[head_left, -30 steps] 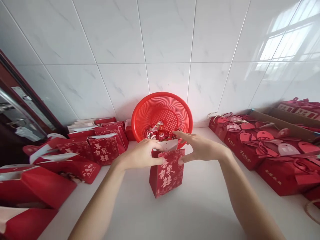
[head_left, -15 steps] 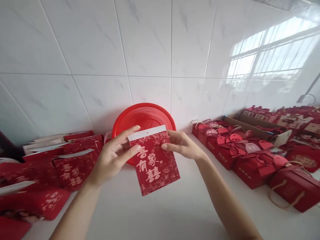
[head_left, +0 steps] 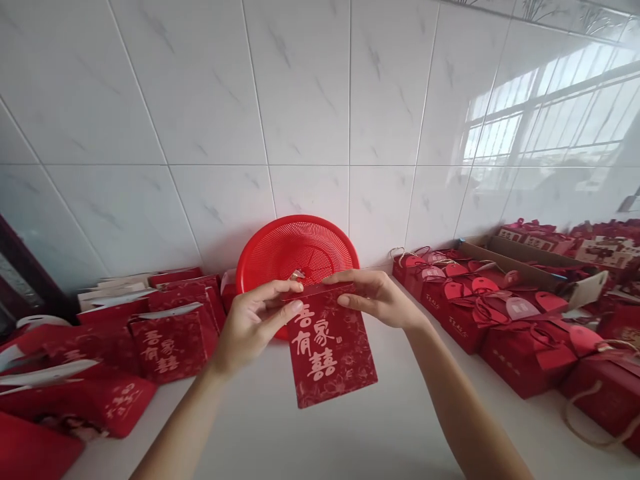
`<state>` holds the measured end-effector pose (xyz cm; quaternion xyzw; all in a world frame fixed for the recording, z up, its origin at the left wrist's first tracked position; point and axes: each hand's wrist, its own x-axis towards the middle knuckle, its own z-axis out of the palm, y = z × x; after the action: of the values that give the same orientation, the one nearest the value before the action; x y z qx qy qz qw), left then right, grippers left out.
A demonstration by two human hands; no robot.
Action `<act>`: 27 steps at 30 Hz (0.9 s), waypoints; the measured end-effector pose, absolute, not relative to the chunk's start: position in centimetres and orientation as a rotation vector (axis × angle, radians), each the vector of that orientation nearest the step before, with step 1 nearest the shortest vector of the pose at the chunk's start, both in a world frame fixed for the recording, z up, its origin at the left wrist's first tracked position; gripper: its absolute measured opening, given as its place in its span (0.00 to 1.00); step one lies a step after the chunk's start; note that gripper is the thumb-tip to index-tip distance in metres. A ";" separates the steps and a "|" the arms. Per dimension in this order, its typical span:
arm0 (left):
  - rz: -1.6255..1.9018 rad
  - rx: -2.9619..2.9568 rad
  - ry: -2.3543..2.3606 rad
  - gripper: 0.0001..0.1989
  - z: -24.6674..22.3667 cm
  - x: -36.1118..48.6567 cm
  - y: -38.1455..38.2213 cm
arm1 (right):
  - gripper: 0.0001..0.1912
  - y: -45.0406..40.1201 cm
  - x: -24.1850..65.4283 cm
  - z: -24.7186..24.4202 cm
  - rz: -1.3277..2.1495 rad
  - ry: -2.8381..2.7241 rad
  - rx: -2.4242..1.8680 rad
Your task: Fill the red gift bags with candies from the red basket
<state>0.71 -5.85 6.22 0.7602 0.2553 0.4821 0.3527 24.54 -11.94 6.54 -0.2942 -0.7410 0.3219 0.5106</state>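
A red paper bag (head_left: 335, 353) with pale Chinese characters hangs, slightly tilted, between my two hands above the white table. My left hand (head_left: 257, 327) pinches its top left corner between thumb and fingers. At the top right, my right hand (head_left: 377, 297) grips the edge with the thumb in front and the fingers behind. The bag's top edge shows red. Just behind the hands, a red plastic basket (head_left: 300, 230) leans against the tiled wall, its lower part hidden by the bag and my left hand. A small shiny item (head_left: 297, 274) shows in front of the basket.
Several red bags (head_left: 170, 343) stand at the left, some with white top strips. Along the right are several red gift boxes (head_left: 525, 347) with ribbons or cord handles, and an open cardboard box (head_left: 520, 263). The white table (head_left: 320, 443) runs up to the wall.
The bag's white top strip no longer shows; a red edge is there instead. The fingers of both hands have shifted along the top. The view has moved, and a small shiny item now shows.
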 end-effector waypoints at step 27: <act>1.490 1.847 0.690 0.17 4.9 2.2 -7.0 | 0.15 -11.8 23.9 6.3 0.830 -1.632 -0.788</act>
<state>2.20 -7.05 4.94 0.7057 0.2637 0.5695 0.3289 23.89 -11.79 6.30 -0.3320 -0.6876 0.3496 0.5429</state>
